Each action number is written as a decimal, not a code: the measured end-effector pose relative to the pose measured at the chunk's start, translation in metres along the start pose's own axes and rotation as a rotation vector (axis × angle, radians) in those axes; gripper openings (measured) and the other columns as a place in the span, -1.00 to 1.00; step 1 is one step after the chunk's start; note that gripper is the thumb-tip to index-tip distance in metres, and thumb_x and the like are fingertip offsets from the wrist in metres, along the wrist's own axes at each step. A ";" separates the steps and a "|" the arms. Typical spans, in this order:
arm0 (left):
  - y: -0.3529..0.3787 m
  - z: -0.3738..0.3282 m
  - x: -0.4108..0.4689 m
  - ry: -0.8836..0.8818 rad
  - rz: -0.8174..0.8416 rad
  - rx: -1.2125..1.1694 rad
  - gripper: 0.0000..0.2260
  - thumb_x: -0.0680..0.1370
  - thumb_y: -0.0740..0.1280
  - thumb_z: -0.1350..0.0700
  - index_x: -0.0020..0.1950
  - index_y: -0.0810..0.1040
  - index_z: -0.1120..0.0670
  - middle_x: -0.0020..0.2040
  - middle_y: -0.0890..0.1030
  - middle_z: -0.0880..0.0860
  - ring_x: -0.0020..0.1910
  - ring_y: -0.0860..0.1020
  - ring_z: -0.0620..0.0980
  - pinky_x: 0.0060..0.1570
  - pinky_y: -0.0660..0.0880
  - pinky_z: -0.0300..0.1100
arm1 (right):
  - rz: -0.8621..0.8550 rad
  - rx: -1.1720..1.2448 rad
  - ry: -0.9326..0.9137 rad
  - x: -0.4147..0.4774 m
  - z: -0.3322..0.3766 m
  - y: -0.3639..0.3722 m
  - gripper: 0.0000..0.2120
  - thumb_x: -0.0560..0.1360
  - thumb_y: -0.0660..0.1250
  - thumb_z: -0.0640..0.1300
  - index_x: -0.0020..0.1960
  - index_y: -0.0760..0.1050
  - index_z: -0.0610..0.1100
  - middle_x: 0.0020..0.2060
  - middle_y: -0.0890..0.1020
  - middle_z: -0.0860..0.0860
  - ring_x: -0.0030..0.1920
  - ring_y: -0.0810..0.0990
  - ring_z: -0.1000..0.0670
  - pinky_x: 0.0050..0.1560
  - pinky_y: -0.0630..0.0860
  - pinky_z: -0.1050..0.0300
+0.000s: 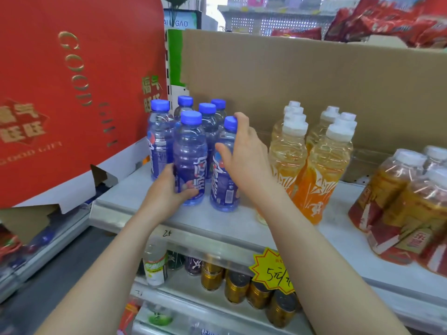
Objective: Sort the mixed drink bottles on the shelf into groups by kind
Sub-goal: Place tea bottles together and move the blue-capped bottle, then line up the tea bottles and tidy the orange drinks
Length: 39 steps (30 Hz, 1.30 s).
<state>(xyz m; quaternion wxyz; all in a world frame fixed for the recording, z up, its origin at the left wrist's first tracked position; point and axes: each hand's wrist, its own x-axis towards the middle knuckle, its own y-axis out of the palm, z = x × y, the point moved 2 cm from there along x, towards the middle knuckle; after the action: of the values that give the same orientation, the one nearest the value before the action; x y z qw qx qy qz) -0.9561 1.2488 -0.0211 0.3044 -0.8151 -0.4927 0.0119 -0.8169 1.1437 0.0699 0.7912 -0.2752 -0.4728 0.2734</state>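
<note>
Several blue-capped bottles with blue labels stand clustered at the left of the grey shelf (135,197). My left hand (167,189) grips the lower body of the front blue bottle (191,151). My right hand (244,153) holds the blue bottle beside it (225,187), fingers near its cap and thumb on its side. To the right stand several white-capped orange drink bottles (324,165) in a tight group, apart from the blue ones.
A red gift box (72,93) leans at the left. A cardboard sheet (314,88) backs the shelf. Shrink-wrapped tea bottles (399,206) lie at the right. Gold cans (237,286) and a yellow price tag (273,269) sit on the shelf below.
</note>
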 end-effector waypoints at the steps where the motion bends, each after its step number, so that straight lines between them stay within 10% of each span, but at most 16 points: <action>1: -0.006 0.002 -0.002 -0.007 -0.008 0.015 -0.60 0.48 0.49 0.23 0.15 0.33 0.02 -0.09 0.50 -0.27 -0.32 0.47 -0.60 -0.30 0.35 -0.59 | -0.006 0.010 0.005 0.004 0.000 0.004 -0.36 0.61 0.32 -0.02 0.58 0.10 -0.11 0.29 0.50 -0.19 0.23 0.53 -0.26 0.11 0.42 -0.03; 12: -0.011 0.006 -0.010 0.022 -0.090 0.125 -0.56 0.48 0.51 0.06 0.23 0.36 -0.06 0.13 0.55 -0.14 -0.16 0.46 -0.49 -0.07 0.35 -0.22 | 0.016 -0.006 0.018 0.023 0.000 0.021 -0.33 0.61 0.30 0.06 0.59 0.06 -0.05 0.29 0.45 -0.15 0.19 0.54 -0.22 -0.06 0.31 0.09; 17: -0.013 0.007 -0.018 0.024 -0.106 0.236 -0.44 0.47 0.49 -0.03 0.39 0.36 0.02 0.31 0.51 0.03 0.24 0.51 0.07 0.05 0.41 -0.09 | 0.076 -0.111 -0.022 0.006 0.003 0.007 -0.30 0.63 0.29 0.00 0.63 -0.01 -0.06 0.30 0.43 -0.18 0.16 0.54 -0.26 -0.03 0.36 0.01; 25: 0.006 -0.031 -0.089 0.201 -0.236 0.075 -0.54 0.54 0.42 0.10 0.41 0.41 0.04 0.25 0.49 0.02 0.16 0.52 -0.02 0.19 0.50 0.02 | -0.128 -0.217 -0.134 -0.114 -0.030 -0.058 -0.51 0.58 0.33 -0.16 0.49 0.36 -0.18 0.20 0.58 -0.14 0.15 0.56 -0.19 0.06 0.51 -0.04; 39: 0.177 -0.174 -0.168 0.448 0.185 -0.169 -0.73 0.55 0.41 0.11 0.21 0.54 -0.11 0.13 0.57 -0.09 0.12 0.56 -0.11 0.19 0.55 0.02 | -0.454 -0.540 0.415 -0.315 -0.242 -0.246 -0.71 0.59 0.35 -0.17 0.28 0.54 -0.23 0.13 0.62 -0.18 0.17 0.56 -0.24 0.15 0.49 -0.11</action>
<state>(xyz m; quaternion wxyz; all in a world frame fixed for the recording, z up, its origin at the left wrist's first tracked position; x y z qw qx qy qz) -0.8460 0.9699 -0.0163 0.3343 -0.8615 -0.3358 -0.1824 -0.6844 0.7111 -0.0450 0.8095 -0.4110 -0.4064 -0.1033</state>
